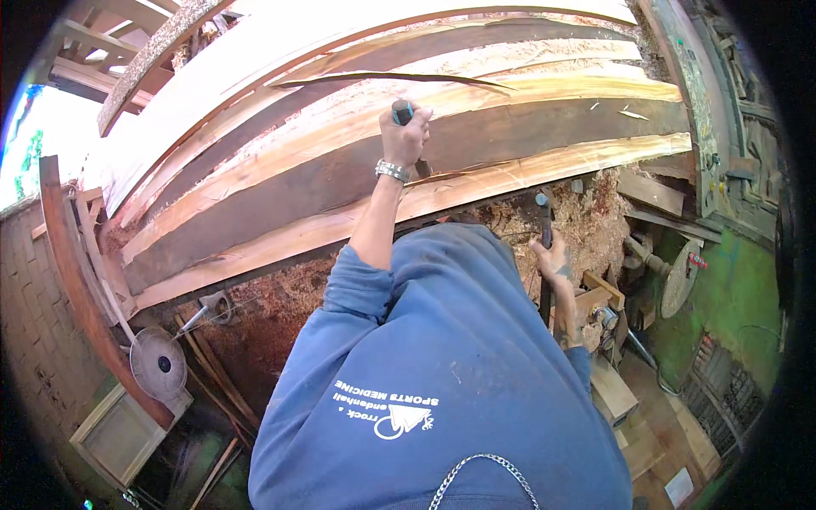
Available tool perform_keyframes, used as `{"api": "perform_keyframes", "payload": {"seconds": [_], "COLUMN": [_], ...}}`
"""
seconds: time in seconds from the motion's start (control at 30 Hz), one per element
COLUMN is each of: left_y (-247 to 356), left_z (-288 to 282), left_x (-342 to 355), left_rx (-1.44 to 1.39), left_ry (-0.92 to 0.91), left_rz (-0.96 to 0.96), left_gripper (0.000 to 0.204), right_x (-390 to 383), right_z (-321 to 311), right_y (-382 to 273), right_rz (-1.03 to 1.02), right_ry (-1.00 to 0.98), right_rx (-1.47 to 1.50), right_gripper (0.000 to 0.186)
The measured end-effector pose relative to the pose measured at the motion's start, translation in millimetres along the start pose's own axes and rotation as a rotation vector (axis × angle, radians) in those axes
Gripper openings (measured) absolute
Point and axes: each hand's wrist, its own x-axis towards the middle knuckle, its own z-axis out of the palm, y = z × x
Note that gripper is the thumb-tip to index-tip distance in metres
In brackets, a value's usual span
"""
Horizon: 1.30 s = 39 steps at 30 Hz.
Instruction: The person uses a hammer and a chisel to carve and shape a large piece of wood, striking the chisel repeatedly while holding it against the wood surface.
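Observation:
My left hand [403,143] is closed around the upright handle of a chisel [402,110], dark with a blue side. The chisel's lower end meets the near edge of a long wooden slab [544,164], where a thin sliver of wood [455,176] is lifting. To the right, my right hand [554,262] is wrapped around a hammer [545,219], its metal head up and apart from the chisel. The slab has pale edges and a brown middle strip.
Behind lie more long boards [510,30], with a thin dark strip [382,78] on top. Wood shavings [586,221] cover the ground beyond the slab's near edge. A fan [159,363] stands at the left. A round disc [681,280] and a green wall [731,297] are at the right.

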Motion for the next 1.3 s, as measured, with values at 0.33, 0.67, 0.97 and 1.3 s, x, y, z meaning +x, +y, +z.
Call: {"api": "perform_keyframes", "payload": {"seconds": [0.33, 0.67, 0.97, 1.3], "left_y": [-43.0, -42.0, -60.6, 18.9], "left_z": [-2.0, 28.0, -21.0, -22.9], "left_x": [6.2, -5.4, -6.6, 6.9], "left_rx": [0.418, 0.547, 0.792, 0.163], "left_ry": [0.158, 0.074, -0.043, -0.274], "left_rz": [0.338, 0.352, 0.396, -0.148], "left_gripper": [0.023, 0.026, 0.013, 0.015], "right_x": [-8.9, -16.3, -27.9, 9.2], "right_z": [-6.8, -31.7, 6.7, -13.3], "right_y": [-77.0, -326.6, -267.0, -117.4], "right_rz": [-0.178, -0.980, -0.746, -0.276], "right_ry": [0.022, 0.461, -0.163, 0.065], "right_rx": [-0.061, 0.474, -0.412, 0.014], "right_gripper": [0.033, 0.015, 0.029, 0.023]}}
